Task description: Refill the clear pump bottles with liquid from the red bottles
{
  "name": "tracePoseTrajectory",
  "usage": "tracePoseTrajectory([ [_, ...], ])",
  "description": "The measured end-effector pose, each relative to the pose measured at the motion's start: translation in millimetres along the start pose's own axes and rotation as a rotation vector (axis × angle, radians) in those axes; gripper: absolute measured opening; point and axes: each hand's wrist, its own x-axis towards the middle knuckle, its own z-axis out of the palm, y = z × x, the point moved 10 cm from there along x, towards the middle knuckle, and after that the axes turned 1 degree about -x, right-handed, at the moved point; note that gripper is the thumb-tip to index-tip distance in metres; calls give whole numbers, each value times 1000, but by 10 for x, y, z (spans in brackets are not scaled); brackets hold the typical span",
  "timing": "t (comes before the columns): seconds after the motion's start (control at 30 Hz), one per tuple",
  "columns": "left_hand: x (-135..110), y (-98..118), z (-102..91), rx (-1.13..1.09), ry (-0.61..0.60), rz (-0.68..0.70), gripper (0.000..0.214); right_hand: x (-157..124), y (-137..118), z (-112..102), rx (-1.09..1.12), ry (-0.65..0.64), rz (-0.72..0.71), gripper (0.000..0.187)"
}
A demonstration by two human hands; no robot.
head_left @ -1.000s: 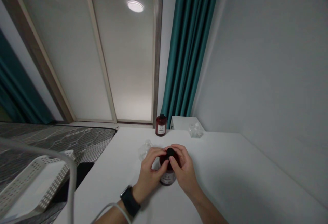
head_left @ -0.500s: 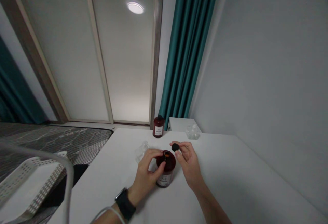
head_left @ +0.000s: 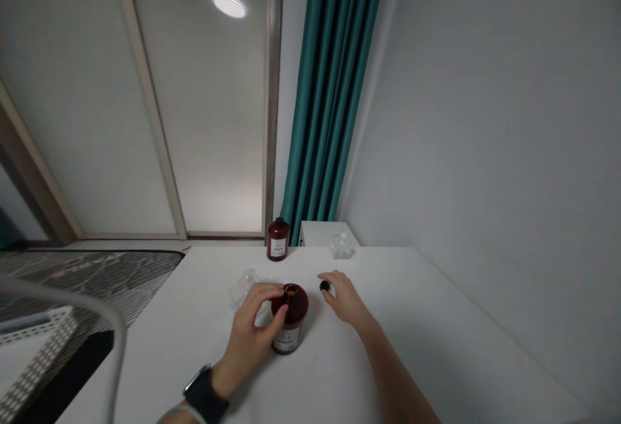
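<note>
A dark red-brown bottle with a white label stands upright on the white table, its mouth uncapped and an orange tint showing inside. My left hand, with a black watch on the wrist, curls thumb and fingers about the bottle's shoulder and neck. To the right of the bottle, my right hand has a small black bottle cap between thumb and fingers, low over the tabletop. I cannot tell whether the cap touches the table. Crumpled clear plastic lies behind my left hand.
A second, capped brown bottle stands at the table's far edge. Another clear plastic piece sits near a white cabinet. At the left are a white perforated basket and a grey curved tube. A wall borders the right.
My right hand has moved the cap away from the bottle to the right and lower. My left hand stays at the bottle. The view has turned slightly right.
</note>
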Motion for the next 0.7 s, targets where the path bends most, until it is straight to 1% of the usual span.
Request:
tracePoseTrajectory([
  [0.1,0,-2,3,4,-1,1,17,-13,100,80,-68,-17,13,48],
  [0.23,4,1,9,-1,-1,-2,16,-9,157,167,-117,-29,15,51],
  [0.4,1,3,11,-11,-1,-3,16,5,160,229,-145,-5,9,50],
  [0.6,2,1,31,-14,-19,4,14,9,129,192,-100,54,-5,50],
  [0.7,3,19,30,-16,-26,8,13,30,48,106,-25,112,-26,42],
])
